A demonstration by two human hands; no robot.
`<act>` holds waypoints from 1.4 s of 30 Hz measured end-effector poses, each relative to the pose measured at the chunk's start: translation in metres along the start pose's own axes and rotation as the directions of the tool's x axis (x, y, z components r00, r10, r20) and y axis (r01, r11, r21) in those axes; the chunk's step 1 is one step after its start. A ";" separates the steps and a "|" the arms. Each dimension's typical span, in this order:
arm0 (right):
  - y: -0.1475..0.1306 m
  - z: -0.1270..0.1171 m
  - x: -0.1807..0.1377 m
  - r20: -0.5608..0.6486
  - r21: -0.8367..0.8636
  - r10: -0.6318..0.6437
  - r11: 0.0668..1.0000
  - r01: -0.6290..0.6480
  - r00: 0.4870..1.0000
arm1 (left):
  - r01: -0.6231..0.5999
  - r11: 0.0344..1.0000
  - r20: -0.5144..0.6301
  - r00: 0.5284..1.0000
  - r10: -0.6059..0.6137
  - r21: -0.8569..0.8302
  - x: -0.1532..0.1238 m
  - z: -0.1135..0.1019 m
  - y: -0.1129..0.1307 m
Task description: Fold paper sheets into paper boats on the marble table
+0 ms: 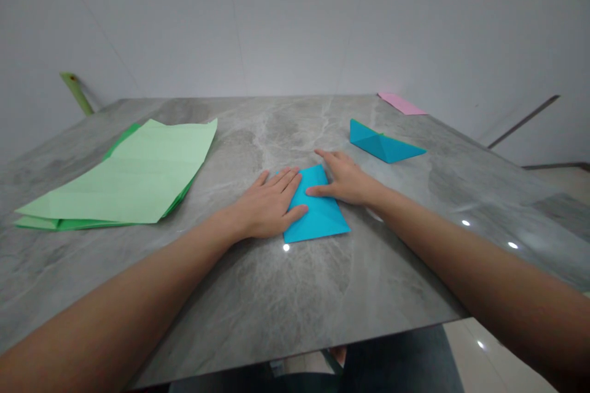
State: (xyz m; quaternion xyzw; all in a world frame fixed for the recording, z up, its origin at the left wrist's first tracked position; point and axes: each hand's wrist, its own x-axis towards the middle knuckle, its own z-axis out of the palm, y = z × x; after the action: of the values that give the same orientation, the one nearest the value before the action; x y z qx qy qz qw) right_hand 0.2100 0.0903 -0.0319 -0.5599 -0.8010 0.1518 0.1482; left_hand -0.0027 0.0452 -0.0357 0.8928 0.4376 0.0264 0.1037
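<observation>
A folded sheet of blue paper [318, 221] lies flat on the grey marbled table [239, 301] in front of me. My left hand [271, 202] rests flat over its left part, fingers stretched out, with the thumb on the paper. On its upper right side sits my right hand [343, 178], thumb laid across the paper and fingers extended. Both hands cover parts of the paper, so its full outline is hidden. Beyond my right hand stands a blue folded paper boat [387, 144] with a thin yellow-green edge.
Light green paper sheets [138, 172], with darker green ones beneath, are stacked at the left. A pink paper [401, 103] lies at the far right corner by the white wall [295, 24]. The table's front edge runs just before my body.
</observation>
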 end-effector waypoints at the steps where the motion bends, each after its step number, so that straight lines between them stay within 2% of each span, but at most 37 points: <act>1: -0.001 -0.001 -0.002 0.030 0.009 -0.015 1.000 0.015 0.999 | 0.001 1.000 -0.001 1.000 -0.001 -0.007 0.000 0.000 0.000; 8: -0.016 -0.002 -0.020 0.204 0.013 -0.075 0.997 0.074 0.976 | 0.033 0.998 -0.002 0.999 -0.033 -0.049 0.002 -0.002 0.000; 13: -0.042 0.010 -0.035 0.186 0.057 -0.161 0.987 0.153 0.969 | 0.030 0.998 -0.046 0.998 -0.033 -0.057 0.005 0.001 -0.001; 16: -0.049 0.013 -0.035 0.162 0.032 -0.145 0.989 0.142 0.976 | 0.012 0.999 -0.036 0.999 -0.014 -0.045 0.004 0.002 -0.001; 19: -0.038 0.010 -0.026 0.146 -0.023 -0.065 0.997 0.069 0.987 | 0.015 0.999 -0.005 1.000 -0.015 -0.044 0.003 0.000 -0.001; 26: 0.018 -0.003 0.003 0.007 -0.052 0.105 0.993 -0.105 0.994 | -0.018 0.999 0.002 1.000 0.018 -0.044 -0.004 -0.001 -0.002; 30: 0.036 -0.006 0.013 -0.053 -0.035 0.127 0.991 -0.129 0.990 | -0.088 0.994 0.019 0.996 0.089 -0.066 -0.009 -0.005 -0.009; 34: 0.045 -0.005 0.017 -0.084 -0.013 0.137 0.990 -0.139 0.987 | -0.117 0.990 0.086 0.989 0.123 -0.077 -0.014 -0.016 -0.015; 38: 0.045 -0.008 0.016 -0.085 -0.008 0.094 0.995 -0.095 0.992 | -0.106 0.992 0.153 0.981 0.116 -0.070 -0.015 -0.024 -0.016; 42: 0.039 -0.012 0.014 -0.073 -0.021 0.039 0.999 -0.040 0.997 | -0.114 0.990 0.172 0.977 0.127 -0.085 -0.015 -0.028 -0.016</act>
State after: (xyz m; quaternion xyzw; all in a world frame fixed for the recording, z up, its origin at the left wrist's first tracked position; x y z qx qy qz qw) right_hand 0.2436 0.1173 -0.0365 -0.5823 -0.7855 0.1251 0.1679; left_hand -0.0284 0.0471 -0.0113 0.9120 0.3703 -0.0307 0.1736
